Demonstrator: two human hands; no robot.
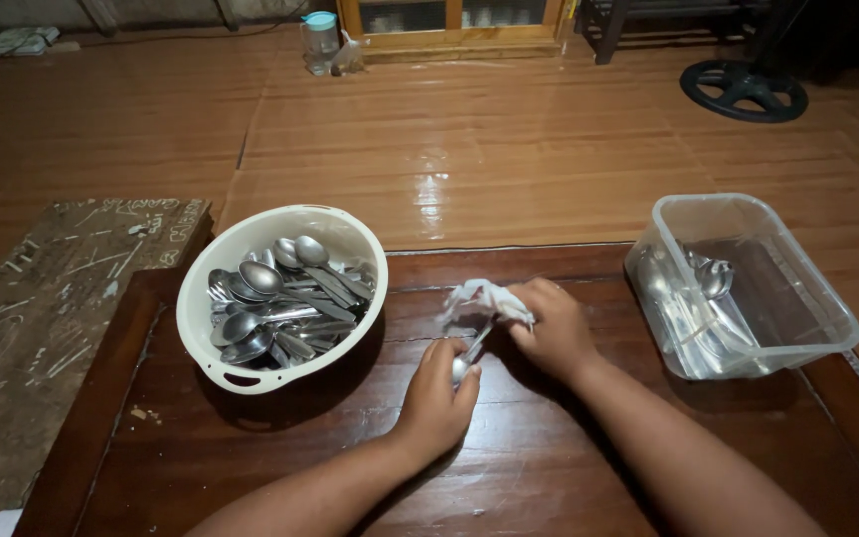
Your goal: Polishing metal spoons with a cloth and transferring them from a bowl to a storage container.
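Your left hand [436,390] pinches a spoon [470,351] by its bowl, steadying it, while your right hand [552,326] closes a white cloth [482,299] around the handle (white bowl of spoons [280,298] left, clear tub [743,283] right).

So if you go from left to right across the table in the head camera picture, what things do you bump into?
White bowl of spoons → left hand holding a spoon → right hand with a white cloth → clear plastic tub with a few spoons inside.
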